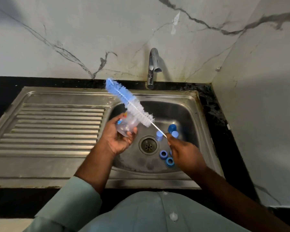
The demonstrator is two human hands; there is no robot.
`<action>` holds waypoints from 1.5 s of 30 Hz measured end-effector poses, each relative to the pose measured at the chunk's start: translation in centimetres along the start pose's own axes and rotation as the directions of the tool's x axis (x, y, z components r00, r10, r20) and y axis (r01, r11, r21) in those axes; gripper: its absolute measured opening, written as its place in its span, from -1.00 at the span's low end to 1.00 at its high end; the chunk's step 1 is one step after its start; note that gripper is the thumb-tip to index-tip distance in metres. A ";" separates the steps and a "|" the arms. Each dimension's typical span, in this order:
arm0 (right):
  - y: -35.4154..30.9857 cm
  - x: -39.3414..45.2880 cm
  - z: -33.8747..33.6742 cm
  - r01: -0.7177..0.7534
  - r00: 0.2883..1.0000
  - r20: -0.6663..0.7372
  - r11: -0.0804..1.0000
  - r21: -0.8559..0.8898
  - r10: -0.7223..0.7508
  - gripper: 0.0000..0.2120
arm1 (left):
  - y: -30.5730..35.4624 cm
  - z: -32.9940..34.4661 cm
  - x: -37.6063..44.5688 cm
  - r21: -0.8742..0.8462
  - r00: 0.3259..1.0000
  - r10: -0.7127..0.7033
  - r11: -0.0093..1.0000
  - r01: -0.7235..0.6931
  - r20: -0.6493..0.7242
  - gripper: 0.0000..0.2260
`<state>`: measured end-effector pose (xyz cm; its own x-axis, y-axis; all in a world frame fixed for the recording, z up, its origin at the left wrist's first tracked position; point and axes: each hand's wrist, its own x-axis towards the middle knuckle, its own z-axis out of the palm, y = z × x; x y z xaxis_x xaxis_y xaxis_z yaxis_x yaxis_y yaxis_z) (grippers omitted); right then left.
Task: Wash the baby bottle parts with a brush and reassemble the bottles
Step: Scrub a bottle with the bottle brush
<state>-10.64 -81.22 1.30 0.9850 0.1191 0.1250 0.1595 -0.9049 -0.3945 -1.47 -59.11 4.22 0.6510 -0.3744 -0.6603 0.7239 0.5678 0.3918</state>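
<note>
Left hand (120, 139) grips the clear bottle (126, 124) over the sink (187, 104) basin's left edge; right hand (182, 151) pinches the brush (129, 101) handle. Blue rings (163, 154) sit partly hidden behind the right hand.

A single wide-angle head-worn camera looks forward and steeply down from above the person's chest, close over the steel sink (187, 104) set in the dark worktop (214, 114). The marble wall (74, 30) fills the upper frame.
</note>
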 end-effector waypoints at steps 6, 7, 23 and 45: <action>1.2 0.2 -0.3 0.105 0.985 -0.136 0.994 -0.023 -0.107 -0.58 | -0.9 0.3 0.2 0.026 0.991 -0.097 0.995 0.094 0.097 -0.60; 1.0 0.8 -0.3 0.097 0.983 -0.154 0.995 -0.019 -0.099 -0.62 | -1.0 0.4 0.3 0.002 0.988 -0.087 0.996 0.087 0.130 -0.56; 3.6 -0.7 -0.2 0.170 0.969 -0.191 0.984 0.052 -0.157 -0.55 | -1.6 1.0 -0.7 0.124 0.968 0.150 0.976 -0.177 0.202 -0.69; -0.4 -1.5 -4.8 -0.590 0.806 0.567 0.167 0.790 0.169 -0.68 | -1.9 -1.0 0.9 0.700 0.555 0.658 0.060 -0.712 0.509 -0.45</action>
<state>-12.51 -83.01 5.60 0.8587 0.1750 -0.4816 -0.5023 0.1014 -0.8587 -2.48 -59.80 2.24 0.9539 -0.2075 0.2170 -0.2605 -0.2128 0.9417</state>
